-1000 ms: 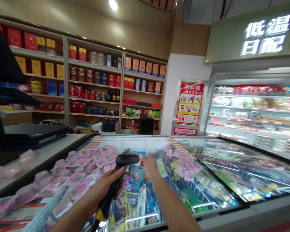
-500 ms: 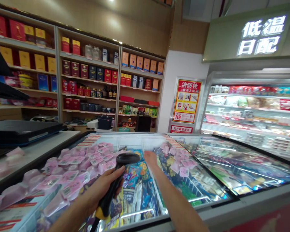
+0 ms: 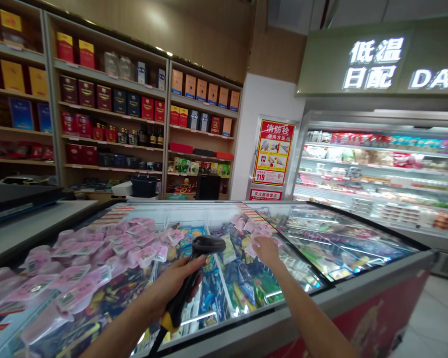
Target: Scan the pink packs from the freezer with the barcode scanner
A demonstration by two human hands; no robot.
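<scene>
My left hand [image 3: 177, 286] is wrapped round the handle of a black barcode scanner [image 3: 209, 243], which has a yellow-trimmed lower end and a cable. The scanner is held upright above the freezer's glass lid. My right hand [image 3: 268, 252] reaches over the lid to the smaller group of pink sealed cups [image 3: 242, 222] at the right. Its fingers are curled on a pink cup [image 3: 250, 250], partly hidden by the hand. More pink cups with barcode labels [image 3: 87, 248] lie heaped across the left part of the lid.
Under the glass of the chest freezer [image 3: 254, 318] lie colourful packs [image 3: 242, 278]. A counter [image 3: 41, 221] borders it on the left. Behind stand shelves [image 3: 112, 114] of boxed bottles and a fire-hydrant poster [image 3: 272, 154]. A lit refrigerated display [image 3: 377, 184] is at the right.
My right hand has moved right, from over the middle of the lid to the right-hand cups. The view has turned right. My left hand still holds the scanner.
</scene>
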